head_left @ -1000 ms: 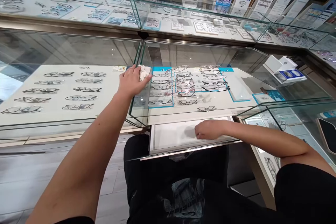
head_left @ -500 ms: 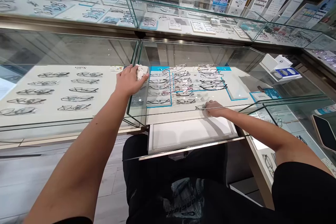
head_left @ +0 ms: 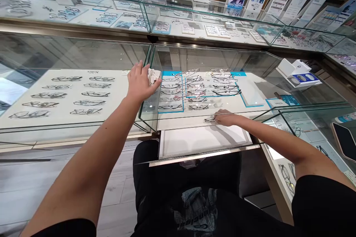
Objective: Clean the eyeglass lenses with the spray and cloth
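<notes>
My left hand (head_left: 139,81) rests at the upright glass joint between two display sections. A crumpled white cloth (head_left: 154,76) is held between its thumb and fingers, and the other fingers stretch forward. Inside the glass case, my right hand (head_left: 224,117) pinches a pair of eyeglasses (head_left: 210,120) by its right side, low over the white shelf near the front edge. My fingers partly hide the frame. Just beyond it lie rows of eyeglasses, among them a dark pair (head_left: 198,107) and a black pair (head_left: 226,92).
An open white drawer (head_left: 205,142) juts out over my lap. More eyeglasses (head_left: 87,111) lie in the left section. Glass edges surround the right arm. A white and blue box (head_left: 299,74) stands at right, and a phone (head_left: 345,139) lies on the right counter.
My right hand has drawn the eyeglasses slightly toward me and to the left, away from the rows. The left hand's fingers have lifted and spread a little, with the cloth still there.
</notes>
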`<state>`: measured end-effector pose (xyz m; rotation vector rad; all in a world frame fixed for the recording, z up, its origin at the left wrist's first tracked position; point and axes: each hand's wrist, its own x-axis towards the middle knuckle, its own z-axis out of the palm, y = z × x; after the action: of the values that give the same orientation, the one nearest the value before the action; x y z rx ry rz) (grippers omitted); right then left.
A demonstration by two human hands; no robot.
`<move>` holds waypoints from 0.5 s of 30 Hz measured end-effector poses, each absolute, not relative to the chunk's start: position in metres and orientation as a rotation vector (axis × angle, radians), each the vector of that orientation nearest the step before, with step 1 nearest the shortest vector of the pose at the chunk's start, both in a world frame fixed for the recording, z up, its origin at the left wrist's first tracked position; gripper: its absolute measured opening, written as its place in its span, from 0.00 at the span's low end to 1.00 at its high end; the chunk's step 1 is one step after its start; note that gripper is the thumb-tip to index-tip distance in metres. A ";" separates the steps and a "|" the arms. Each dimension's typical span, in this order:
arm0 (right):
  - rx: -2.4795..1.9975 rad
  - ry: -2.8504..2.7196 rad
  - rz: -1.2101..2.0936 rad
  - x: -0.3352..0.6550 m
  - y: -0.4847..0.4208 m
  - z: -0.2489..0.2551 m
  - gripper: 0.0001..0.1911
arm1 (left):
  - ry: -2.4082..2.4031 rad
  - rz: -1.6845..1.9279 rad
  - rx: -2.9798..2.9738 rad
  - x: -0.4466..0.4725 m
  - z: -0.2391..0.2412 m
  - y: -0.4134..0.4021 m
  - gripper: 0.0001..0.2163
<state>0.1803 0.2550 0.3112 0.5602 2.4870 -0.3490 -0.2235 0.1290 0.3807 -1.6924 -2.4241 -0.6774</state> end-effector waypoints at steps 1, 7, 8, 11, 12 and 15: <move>0.508 2.485 -0.397 0.179 0.250 0.317 0.19 | -2.366 -0.677 -1.723 -0.216 0.388 0.128 0.45; 0.292 2.490 -0.641 0.180 0.208 0.356 0.20 | -2.088 -0.380 -2.350 -0.165 0.429 0.154 0.42; 0.264 2.499 -0.703 0.181 0.202 0.365 0.19 | -2.046 -0.281 -2.423 -0.158 0.431 0.162 0.43; 0.196 2.525 -0.890 0.191 0.185 0.398 0.19 | -2.030 -0.019 -2.454 -0.144 0.433 0.180 0.46; 0.188 2.535 -0.932 0.196 0.181 0.411 0.20 | -2.042 0.046 -2.438 -0.141 0.432 0.185 0.46; 0.218 2.595 -0.997 0.211 0.171 0.444 0.22 | -2.080 0.171 -2.410 -0.138 0.430 0.196 0.46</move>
<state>0.2111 0.1706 0.4442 0.2177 2.5954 -0.9968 -0.1382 0.1963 0.4302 -2.4098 -2.0800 0.1707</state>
